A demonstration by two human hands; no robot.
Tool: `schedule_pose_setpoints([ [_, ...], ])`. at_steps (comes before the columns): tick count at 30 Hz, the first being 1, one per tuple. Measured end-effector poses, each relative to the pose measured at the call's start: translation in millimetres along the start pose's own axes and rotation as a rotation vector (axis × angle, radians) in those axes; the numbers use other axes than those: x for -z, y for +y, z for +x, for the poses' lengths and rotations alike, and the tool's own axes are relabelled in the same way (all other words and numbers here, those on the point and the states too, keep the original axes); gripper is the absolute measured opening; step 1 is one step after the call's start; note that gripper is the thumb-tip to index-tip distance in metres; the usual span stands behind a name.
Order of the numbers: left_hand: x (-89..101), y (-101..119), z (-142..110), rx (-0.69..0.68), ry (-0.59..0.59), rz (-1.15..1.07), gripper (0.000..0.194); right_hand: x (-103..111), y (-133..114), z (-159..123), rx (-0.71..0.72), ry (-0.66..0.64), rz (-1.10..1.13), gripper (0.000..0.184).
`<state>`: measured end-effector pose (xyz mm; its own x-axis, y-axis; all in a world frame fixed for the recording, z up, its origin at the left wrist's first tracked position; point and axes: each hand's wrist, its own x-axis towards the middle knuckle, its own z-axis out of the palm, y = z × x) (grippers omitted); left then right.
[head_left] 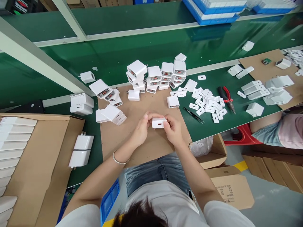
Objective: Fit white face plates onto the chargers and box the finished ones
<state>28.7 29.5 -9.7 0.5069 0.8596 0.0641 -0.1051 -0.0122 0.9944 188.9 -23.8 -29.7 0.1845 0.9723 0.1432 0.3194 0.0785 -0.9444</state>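
Between my two hands, over the cardboard sheet (134, 138), is a white USB charger (157, 123), its port side facing me. My left hand (143, 126) grips it at the left end, fingers along its far edge. At the right end my right hand (173, 127) pinches it with thumb and fingers. Beyond stand stacked white charger housings (155, 74) with open ends showing their insides. A single charger (173, 101) lies just past my right hand. Several small white cover plates (208, 101) are heaped to the right, near black tweezers (193, 115).
Red-and-black pliers (227, 98) lie right of the cover plates. An open carton (47, 151) with rows of white chargers stands at left, beside two chargers (81, 150). Blue trays (213, 19) sit on the shelf above. Another person's leg (267, 126) shows at right.
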Motion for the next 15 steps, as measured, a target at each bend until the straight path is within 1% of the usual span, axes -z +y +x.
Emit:
schedule_pose_setpoints([
  [2,2.0,1.0,-0.5,-0.024,-0.025,0.016,0.062,0.8,0.4,0.0,-0.007,0.024,0.019,0.045],
  [7,4.8,7.2,-3.4,-0.143,-0.081,0.303,0.041,2.0,0.1,-0.2,0.011,0.045,0.039,0.043],
  [12,3.0,7.9,-3.2,-0.271,-0.087,0.333,0.035,3.0,-0.1,0.8,0.067,-0.001,0.060,0.045],
  [15,2.1,7.6,-2.9,-0.291,-0.073,0.322,0.035,3.7,-0.7,1.4,0.055,-0.049,0.071,0.045],
])
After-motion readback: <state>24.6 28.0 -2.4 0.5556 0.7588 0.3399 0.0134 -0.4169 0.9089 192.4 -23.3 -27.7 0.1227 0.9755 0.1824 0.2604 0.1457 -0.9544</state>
